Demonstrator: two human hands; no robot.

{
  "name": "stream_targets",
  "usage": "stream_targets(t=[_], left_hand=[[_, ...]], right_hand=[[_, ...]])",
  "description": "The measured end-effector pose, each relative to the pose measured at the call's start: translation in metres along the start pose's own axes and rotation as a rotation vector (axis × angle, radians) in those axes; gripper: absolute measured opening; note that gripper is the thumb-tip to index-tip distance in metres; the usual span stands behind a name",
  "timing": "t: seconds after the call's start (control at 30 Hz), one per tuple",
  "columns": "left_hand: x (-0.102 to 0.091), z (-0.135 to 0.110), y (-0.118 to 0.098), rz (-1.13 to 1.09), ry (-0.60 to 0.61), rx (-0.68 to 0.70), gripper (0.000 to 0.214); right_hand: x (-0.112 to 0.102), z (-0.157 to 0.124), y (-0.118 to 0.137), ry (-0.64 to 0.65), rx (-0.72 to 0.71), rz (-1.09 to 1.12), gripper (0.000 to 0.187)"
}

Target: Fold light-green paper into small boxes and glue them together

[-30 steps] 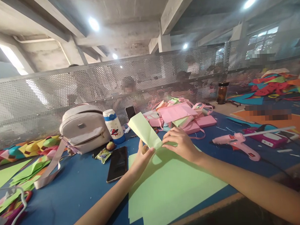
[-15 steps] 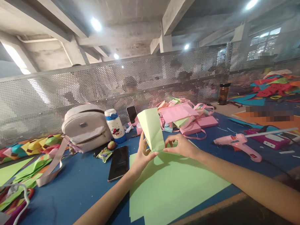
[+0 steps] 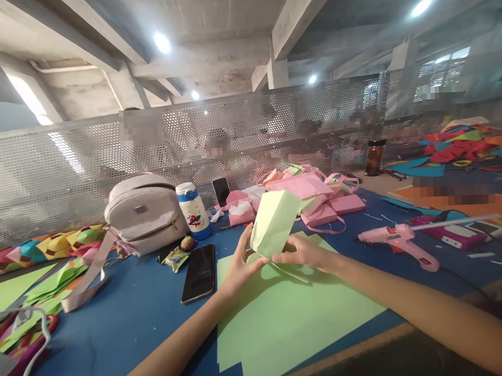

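Observation:
A folded light-green paper piece (image 3: pixel 274 223) stands tilted to the right above the table. My left hand (image 3: pixel 241 266) pinches its lower left edge, thumb in front. My right hand (image 3: pixel 304 253) grips its lower right part with curled fingers. Both hands hover just over several flat light-green sheets (image 3: pixel 290 314) lying on the blue table (image 3: pixel 127 321).
A black phone (image 3: pixel 198 272) lies left of my left hand. A white bag (image 3: pixel 143 212), a small bottle (image 3: pixel 194 210) and a second phone (image 3: pixel 221 190) stand behind. Pink paper pieces (image 3: pixel 313 199) pile up at the back. A pink glue gun (image 3: pixel 397 241) lies right. Perforated metal screen (image 3: pixel 67 174) bounds the table.
The folded green piece has swung from leaning left, through upright, to leaning right. Both hands have shifted slightly lower and closer together on its base.

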State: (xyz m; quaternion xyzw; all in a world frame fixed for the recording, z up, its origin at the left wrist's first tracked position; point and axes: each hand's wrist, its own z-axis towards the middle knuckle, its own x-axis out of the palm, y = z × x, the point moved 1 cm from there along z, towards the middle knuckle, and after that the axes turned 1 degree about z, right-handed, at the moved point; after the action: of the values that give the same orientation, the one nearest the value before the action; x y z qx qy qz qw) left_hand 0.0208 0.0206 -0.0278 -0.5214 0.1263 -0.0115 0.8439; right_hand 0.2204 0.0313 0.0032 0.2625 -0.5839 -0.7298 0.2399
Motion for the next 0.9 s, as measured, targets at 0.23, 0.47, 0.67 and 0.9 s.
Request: stream_targets(t=[0.23, 0.47, 0.67, 0.9], left_hand=[[0.004, -0.004, 0.005, 0.019, 0.007, -0.003, 0.089], [0.008, -0.003, 0.007, -0.032, -0.004, 0.008, 0.085], [0.005, -0.003, 0.002, 0.095, -0.078, 0.093, 0.081], [0.002, -0.011, -0.029, 0.452, -0.26, 0.364, 0.022]], right_hand=[[0.011, 0.0, -0.009, -0.157, 0.117, 0.346, 0.05], [0.023, 0.002, -0.013, -0.064, 0.185, 0.594, 0.041], [0.025, 0.002, -0.009, -0.024, 0.178, 0.648, 0.037], [0.023, 0.001, -0.008, -0.114, 0.17, 0.615, 0.043]])
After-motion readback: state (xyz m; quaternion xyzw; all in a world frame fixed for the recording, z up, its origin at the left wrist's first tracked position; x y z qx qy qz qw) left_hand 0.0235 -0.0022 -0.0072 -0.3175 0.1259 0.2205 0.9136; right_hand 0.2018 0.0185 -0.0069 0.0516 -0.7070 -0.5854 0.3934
